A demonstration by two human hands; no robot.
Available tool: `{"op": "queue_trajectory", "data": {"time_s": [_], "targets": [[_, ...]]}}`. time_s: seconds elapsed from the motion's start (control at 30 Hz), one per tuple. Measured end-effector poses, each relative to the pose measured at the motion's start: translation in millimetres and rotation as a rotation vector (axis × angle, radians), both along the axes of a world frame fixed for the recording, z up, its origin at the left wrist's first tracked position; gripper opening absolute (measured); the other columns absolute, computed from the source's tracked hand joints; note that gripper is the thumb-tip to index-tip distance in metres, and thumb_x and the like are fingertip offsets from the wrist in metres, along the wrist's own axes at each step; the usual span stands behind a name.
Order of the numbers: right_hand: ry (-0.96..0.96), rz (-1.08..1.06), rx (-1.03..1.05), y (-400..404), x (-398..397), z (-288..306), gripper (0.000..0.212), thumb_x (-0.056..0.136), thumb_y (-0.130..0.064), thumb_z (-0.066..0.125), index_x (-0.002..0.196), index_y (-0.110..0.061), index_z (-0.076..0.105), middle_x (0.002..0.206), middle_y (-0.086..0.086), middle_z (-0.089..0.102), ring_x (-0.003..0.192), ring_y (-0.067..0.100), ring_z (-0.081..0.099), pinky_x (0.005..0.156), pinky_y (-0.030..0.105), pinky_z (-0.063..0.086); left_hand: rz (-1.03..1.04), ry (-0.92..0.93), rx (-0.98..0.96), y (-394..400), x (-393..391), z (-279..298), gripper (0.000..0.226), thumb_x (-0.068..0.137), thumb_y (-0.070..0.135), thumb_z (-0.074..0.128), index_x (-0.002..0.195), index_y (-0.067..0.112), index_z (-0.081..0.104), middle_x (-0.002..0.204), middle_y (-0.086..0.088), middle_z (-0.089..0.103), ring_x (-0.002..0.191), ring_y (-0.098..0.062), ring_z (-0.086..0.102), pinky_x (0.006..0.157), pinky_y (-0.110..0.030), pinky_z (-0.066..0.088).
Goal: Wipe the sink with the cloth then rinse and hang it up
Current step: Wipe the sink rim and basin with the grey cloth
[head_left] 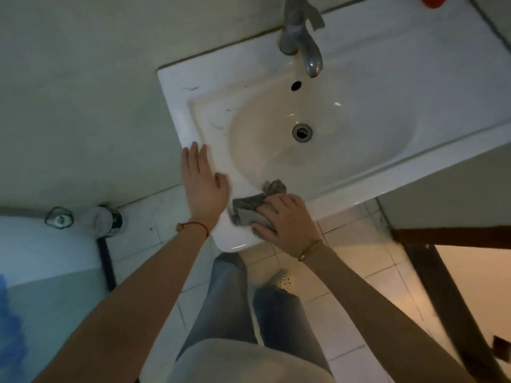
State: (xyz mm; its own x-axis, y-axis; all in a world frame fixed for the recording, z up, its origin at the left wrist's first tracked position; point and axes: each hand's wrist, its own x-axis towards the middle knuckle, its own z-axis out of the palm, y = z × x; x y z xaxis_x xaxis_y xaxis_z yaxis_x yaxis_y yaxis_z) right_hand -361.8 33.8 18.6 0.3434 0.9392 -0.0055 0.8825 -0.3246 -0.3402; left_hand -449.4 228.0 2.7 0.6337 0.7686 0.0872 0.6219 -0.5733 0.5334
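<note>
pressing cloth [250, 208] on sink [359, 172] rim | right hand [287, 219] (seemingly gripping)

- The tap [301, 37] is cut off at its top by the upper edge.
- A red object [435, 0] on the sink [414, 64] shows only its lower part.
- The right hand [287, 219] covers part of the grey cloth [249, 207].
- A blurred blue shape [9, 327] leaves the left edge, unidentifiable.

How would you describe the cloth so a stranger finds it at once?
Start at the white ceramic sink under the grey metal tap. On its near rim lies a crumpled grey cloth, gripped by the right hand. It is the only soft, dark thing on the white basin.
</note>
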Motion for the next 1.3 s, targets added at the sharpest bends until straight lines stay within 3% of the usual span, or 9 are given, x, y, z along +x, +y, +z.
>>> {"op": "queue_trajectory", "data": {"time_s": [0.1,0.23,0.33,0.5,0.6,0.77,0.93,1.07,1.3], "targets": [[-0.027,0.105,-0.056,-23.7,35.6,0.9,0.044,0.094,-0.053,0.037,0.115,-0.023,0.061,0.111,0.001,0.06,0.105,0.022,0.054,0.09,0.037,0.039,0.028,0.012,0.002,-0.6,0.5,1.7,0.064,0.085,0.01,0.051,0.146,0.0,0.036,0.158,-0.02,0.029,0.148,-0.039,0.02,0.121,-0.052,0.021],[-0.096,-0.092,-0.038,-55.4,93.7,4.0,0.044,0.093,-0.052,0.039,0.103,-0.018,0.066,0.1,0.003,0.062,0.097,0.025,0.056,0.086,0.036,0.034,0.05,0.01,-0.013,-0.5,1.8,0.7,0.065,0.086,0.013,0.049,0.147,0.001,0.035,0.159,-0.015,0.028,0.15,-0.034,0.017,0.123,-0.048,0.019],[-0.127,-0.127,-0.02,-44.5,78.9,1.4,0.04,0.092,-0.05,0.043,0.102,-0.018,0.066,0.099,0.002,0.063,0.096,0.024,0.056,0.084,0.037,0.035,0.065,0.027,-0.005,-4.1,3.2,1.4,0.064,0.087,0.014,0.047,0.149,0.001,0.033,0.16,-0.015,0.027,0.15,-0.033,0.016,0.124,-0.046,0.017],[-0.035,0.14,0.004,-0.1,19.0,-5.2,0.04,0.092,-0.052,0.043,0.11,-0.024,0.064,0.104,-0.001,0.062,0.097,0.02,0.055,0.083,0.037,0.038,0.069,0.043,0.011,-6.0,5.4,2.3,0.064,0.089,0.014,0.049,0.149,0.001,0.032,0.16,-0.015,0.026,0.151,-0.033,0.015,0.123,-0.049,0.018],[-0.002,0.209,-0.023,1.4,42.0,-8.6,0.041,0.093,-0.052,0.04,0.109,-0.023,0.064,0.101,0.001,0.061,0.094,0.021,0.056,0.077,0.037,0.042,0.057,0.073,0.018,-5.2,5.0,4.5,0.064,0.09,0.016,0.051,0.15,0.003,0.031,0.16,-0.014,0.026,0.15,-0.032,0.015,0.123,-0.052,0.017],[-0.061,0.069,-0.029,14.6,104.5,-10.5,0.055,0.096,-0.057,0.027,0.1,-0.018,0.066,0.091,0.005,0.059,0.078,0.026,0.057,0.069,0.036,0.04,0.094,0.063,0.042,18.5,9.7,15.7,0.06,0.093,0.019,0.054,0.148,0.003,0.035,0.157,-0.015,0.033,0.147,-0.033,0.024,0.122,-0.051,0.021],[-0.145,0.023,0.136,96.3,145.3,15.7,0.041,0.092,-0.05,0.044,0.109,-0.018,0.064,0.099,0.009,0.058,0.088,0.03,0.054,0.074,0.038,0.037,0.179,0.044,0.042,52.7,36.1,21.7,0.064,0.092,0.023,0.054,0.149,0.002,0.032,0.158,-0.017,0.03,0.147,-0.035,0.024,0.123,-0.047,0.017],[-0.199,0.034,0.266,199.1,164.5,36.3,0.048,0.092,-0.052,0.042,0.126,-0.021,0.057,0.11,0.014,0.057,0.096,0.032,0.05,0.08,0.038,0.036,0.271,0.088,-0.006,66.5,54.8,11.8,0.072,0.091,0.032,0.052,0.152,0.003,0.026,0.16,-0.018,0.026,0.148,-0.036,0.021,0.123,-0.049,0.017],[-0.398,0.349,0.083,287.3,178.7,-15.2,0.059,0.089,-0.055,0.041,0.143,-0.029,0.041,0.124,0.018,0.054,0.103,0.035,0.051,0.089,0.044,0.042,0.338,0.146,0.046,63.1,61.1,-1.2,0.068,0.092,0.025,0.05,0.152,0.003,0.027,0.161,-0.015,0.024,0.149,-0.033,0.021,0.124,-0.047,0.018]]}}
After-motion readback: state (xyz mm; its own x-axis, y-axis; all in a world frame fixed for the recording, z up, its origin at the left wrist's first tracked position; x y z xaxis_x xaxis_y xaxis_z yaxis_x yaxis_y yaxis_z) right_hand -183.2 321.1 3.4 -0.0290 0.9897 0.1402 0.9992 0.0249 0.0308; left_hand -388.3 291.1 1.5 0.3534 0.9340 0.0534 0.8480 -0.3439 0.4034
